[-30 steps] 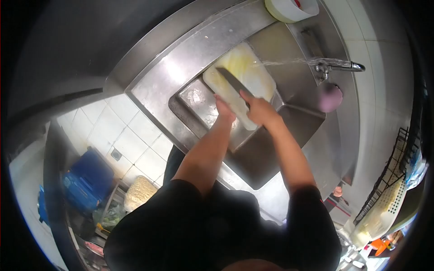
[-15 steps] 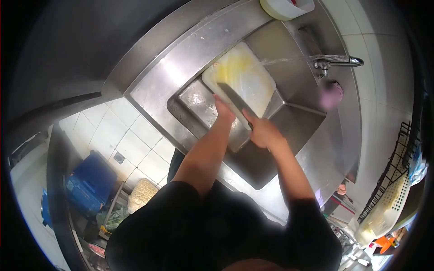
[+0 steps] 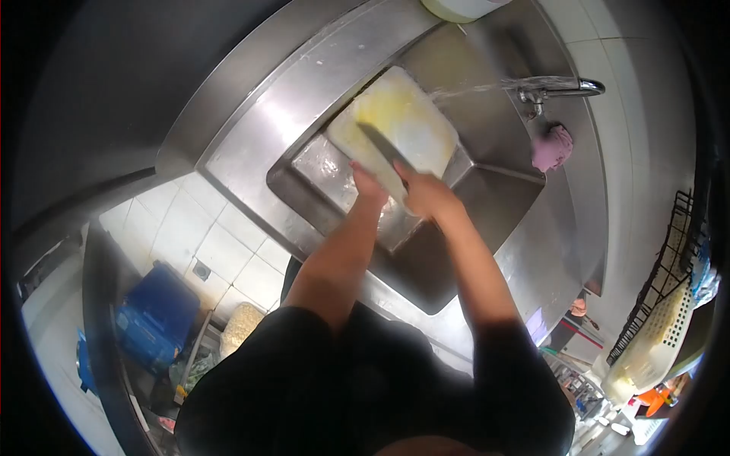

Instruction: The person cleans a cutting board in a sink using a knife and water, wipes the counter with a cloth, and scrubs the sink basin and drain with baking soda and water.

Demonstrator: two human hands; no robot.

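A white cutting board [image 3: 422, 125] with yellow stains is tilted inside the steel sink [image 3: 487, 205]. My left hand [image 3: 369, 185] grips the board's near edge, its fingers partly hidden beneath. In my right hand [image 3: 430, 196] is the handle of a large knife [image 3: 384, 144]. The blade lies over the board's near side, pointing to the upper left; whether it touches the surface I cannot tell. Water streams from the faucet [image 3: 566, 90] toward the board's far right corner.
A pink cloth [image 3: 552, 147] sits on the ledge below the faucet. A pale container [image 3: 464, 7] stands at the sink's far corner. To the right is a black wire rack [image 3: 658, 273] beside a white perforated basket [image 3: 661, 334]. A blue bin [image 3: 157, 315] is on the floor at left.
The knife and my right hand have shifted slightly up and left along the board. The whole view has also drifted a little. Both hands keep their holds.
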